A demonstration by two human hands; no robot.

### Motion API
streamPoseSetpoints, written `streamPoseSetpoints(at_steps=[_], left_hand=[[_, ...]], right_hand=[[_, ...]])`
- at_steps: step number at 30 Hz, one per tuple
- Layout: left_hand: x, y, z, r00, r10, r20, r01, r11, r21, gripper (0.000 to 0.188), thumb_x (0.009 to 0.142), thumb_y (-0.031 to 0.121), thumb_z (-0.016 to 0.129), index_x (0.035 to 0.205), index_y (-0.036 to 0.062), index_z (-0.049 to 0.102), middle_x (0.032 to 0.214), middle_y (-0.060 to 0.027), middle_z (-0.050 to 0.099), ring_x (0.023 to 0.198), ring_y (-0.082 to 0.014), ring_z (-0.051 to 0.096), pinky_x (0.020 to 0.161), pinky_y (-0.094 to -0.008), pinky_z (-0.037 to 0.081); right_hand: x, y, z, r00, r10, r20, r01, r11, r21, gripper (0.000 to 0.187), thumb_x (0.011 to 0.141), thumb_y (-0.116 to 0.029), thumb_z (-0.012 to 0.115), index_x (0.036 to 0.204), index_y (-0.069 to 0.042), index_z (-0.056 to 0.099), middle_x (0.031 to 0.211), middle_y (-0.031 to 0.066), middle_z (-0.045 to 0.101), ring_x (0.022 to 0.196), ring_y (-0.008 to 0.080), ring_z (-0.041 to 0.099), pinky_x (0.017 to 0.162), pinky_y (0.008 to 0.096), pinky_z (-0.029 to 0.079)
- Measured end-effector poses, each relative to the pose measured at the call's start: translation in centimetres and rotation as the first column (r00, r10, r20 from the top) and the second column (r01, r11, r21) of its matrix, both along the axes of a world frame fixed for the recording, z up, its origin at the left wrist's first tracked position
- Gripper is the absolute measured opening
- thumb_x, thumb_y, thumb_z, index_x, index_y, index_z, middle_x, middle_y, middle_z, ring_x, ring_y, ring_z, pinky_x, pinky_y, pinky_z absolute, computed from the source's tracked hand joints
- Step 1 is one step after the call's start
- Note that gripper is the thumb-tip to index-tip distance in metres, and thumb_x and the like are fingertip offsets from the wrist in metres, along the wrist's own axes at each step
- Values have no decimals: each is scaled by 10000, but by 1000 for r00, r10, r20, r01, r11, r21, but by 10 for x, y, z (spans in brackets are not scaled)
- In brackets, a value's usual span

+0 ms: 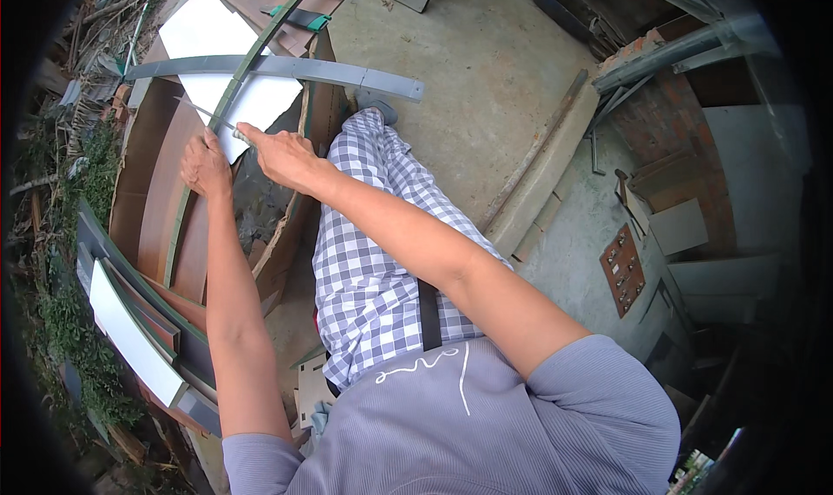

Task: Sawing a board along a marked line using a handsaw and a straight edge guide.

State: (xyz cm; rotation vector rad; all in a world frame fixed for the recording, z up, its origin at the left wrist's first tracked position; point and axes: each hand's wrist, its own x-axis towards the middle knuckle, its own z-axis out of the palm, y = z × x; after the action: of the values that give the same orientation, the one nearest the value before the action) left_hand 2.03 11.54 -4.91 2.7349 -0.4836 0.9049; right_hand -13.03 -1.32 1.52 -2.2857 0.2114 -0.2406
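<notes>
My left hand (206,165) is closed around a long, narrow green strip (253,54), which looks like split bamboo. The strip runs slantwise from the top of the view down past my fist. In my right hand (288,158) is a slim knife (198,108); its thin blade crosses the strip just above my left fist. The index finger points along it, and most of the handle is hidden by the fingers. Under both hands stands an open cardboard box (310,118) with white boards (208,28) and brown boards (165,178). A grey flat bar (347,74) lies across it.
Beyond the box lies a black tool with green ends (302,18). Stacked panels (130,330) lean at the left beside green plants (56,278). To the right are a concrete ledge (542,183), a hammer (626,193) and a brown board with metal fittings (621,269).
</notes>
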Motion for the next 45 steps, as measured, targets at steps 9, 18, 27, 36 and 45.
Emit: streamPoseSetpoints(at_steps=[9, 18, 27, 36, 45], left_hand=[[-5, 4, -1, 999, 44, -28, -44, 999, 14, 432, 943, 476, 417, 838, 95, 590, 858, -97, 631, 825, -315, 595, 704, -447, 433], [-4, 4, 1, 998, 42, -56, -41, 999, 22, 434, 943, 477, 414, 851, 95, 596, 882, -99, 634, 842, -316, 593, 715, -441, 430], [-5, 6, -3, 999, 32, -39, -32, 999, 5, 433, 947, 474, 409, 851, 92, 591, 874, -102, 632, 838, -320, 593, 716, -451, 431], [-4, 9, -1, 1000, 12, 0, -12, 999, 35, 428, 952, 460, 409, 827, 83, 568, 823, -112, 620, 812, -332, 596, 687, -475, 440], [-3, 14, -1, 999, 13, -32, -12, 1000, 25, 426, 949, 455, 417, 814, 80, 571, 824, -116, 616, 813, -334, 590, 678, -470, 432]], right_hand=[[-88, -3, -12, 996, 14, -90, -10, 999, 43, 606, 854, -65, 480, 1430, -161, 317, 685, 221, 608, 644, 399, 615, 634, 501, 484], [-22, 0, 0, 1000, -2, -18, 3, 999, 37, 592, 857, -67, 467, 1422, -181, 331, 729, 224, 623, 685, 403, 622, 647, 495, 489], [-64, -1, -14, 996, 13, -88, -11, 1000, 23, 616, 857, -56, 481, 1435, -183, 308, 725, 216, 624, 677, 404, 625, 636, 490, 497], [-53, 1, -3, 998, 10, -65, -5, 997, 78, 636, 837, -23, 472, 1436, -152, 302, 738, 230, 620, 678, 398, 624, 651, 494, 491], [-32, 8, -7, 998, 4, -59, -1, 998, 61, 595, 859, -51, 443, 1428, -179, 327, 779, 241, 629, 742, 416, 626, 709, 509, 483]])
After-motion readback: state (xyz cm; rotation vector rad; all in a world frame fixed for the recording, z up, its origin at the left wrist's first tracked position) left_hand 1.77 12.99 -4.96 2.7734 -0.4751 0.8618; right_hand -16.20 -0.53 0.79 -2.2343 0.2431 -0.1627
